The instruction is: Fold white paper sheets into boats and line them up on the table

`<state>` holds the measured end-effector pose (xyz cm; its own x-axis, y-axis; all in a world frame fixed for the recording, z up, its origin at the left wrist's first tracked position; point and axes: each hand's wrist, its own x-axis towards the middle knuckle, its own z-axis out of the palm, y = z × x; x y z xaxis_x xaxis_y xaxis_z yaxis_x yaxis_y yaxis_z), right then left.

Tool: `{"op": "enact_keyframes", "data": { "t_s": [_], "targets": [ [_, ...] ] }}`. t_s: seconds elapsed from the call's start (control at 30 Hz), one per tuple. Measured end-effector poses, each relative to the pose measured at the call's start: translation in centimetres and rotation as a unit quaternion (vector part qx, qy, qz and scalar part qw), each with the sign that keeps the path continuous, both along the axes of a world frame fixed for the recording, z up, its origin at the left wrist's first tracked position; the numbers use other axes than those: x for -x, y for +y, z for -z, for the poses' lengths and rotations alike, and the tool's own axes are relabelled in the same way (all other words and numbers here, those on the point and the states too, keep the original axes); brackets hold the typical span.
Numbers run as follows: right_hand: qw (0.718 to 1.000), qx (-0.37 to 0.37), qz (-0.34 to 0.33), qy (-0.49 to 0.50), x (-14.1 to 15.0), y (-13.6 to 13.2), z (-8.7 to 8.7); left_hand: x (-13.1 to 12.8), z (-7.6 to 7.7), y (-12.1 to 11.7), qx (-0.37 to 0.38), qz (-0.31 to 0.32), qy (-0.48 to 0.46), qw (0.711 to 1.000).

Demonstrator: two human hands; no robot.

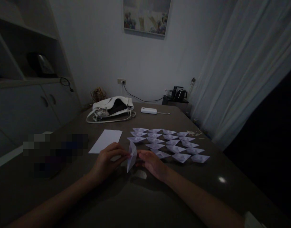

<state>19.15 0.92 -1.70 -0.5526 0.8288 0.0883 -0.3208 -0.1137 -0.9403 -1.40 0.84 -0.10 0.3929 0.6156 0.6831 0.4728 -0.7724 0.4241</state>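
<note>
The left forearm (62,198) and right forearm (192,195), both bare, reach in from the near side of the desk (112,205), slanting toward each other. Well short of its far edge, the left hand (108,161) has thumb and forefinger pinched; the right hand (154,164), just beside it, curls its fingers (144,155) loosely inward (a pale cuff (252,220) shows farther up that forearm).

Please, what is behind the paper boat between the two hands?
Behind the paper boat one sees the table, other boats and a white bag; whatever it directly covers is hidden.
</note>
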Motion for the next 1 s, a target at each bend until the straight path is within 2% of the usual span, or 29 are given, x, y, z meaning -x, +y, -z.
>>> {"op": "enact_keyframes", "data": {
  "t_s": [0.17, 0.3, 0.53, 0.83, 1.0],
  "targets": [
    [1.0, -0.011, -0.015, -0.006, -0.1, 0.0, -0.1, -0.2, -0.8, -0.3, -0.018, 0.008, 0.025, 0.999],
    [1.0, -0.011, -0.015, -0.003, -0.1, 0.1, 0.0, -0.3, -1.0, -0.5, -0.003, 0.007, 0.028, 1.0],
    [1.0, 0.001, -0.002, -0.002, 0.0, 0.2, 0.4, -0.3, -0.6, -0.2, 0.076, 0.003, 0.001, 0.997],
    [1.0, -0.024, 0.007, 0.0, 0.1, -0.1, 0.6, -0.3, -0.8, -0.2, 0.085, -0.031, -0.018, 0.996],
    [0.999, -0.002, 0.046, 0.003, 0.3, 0.3, 1.6, -0.3, -0.3, 0.2, 0.097, -0.025, -0.007, 0.995]
  ]
}}
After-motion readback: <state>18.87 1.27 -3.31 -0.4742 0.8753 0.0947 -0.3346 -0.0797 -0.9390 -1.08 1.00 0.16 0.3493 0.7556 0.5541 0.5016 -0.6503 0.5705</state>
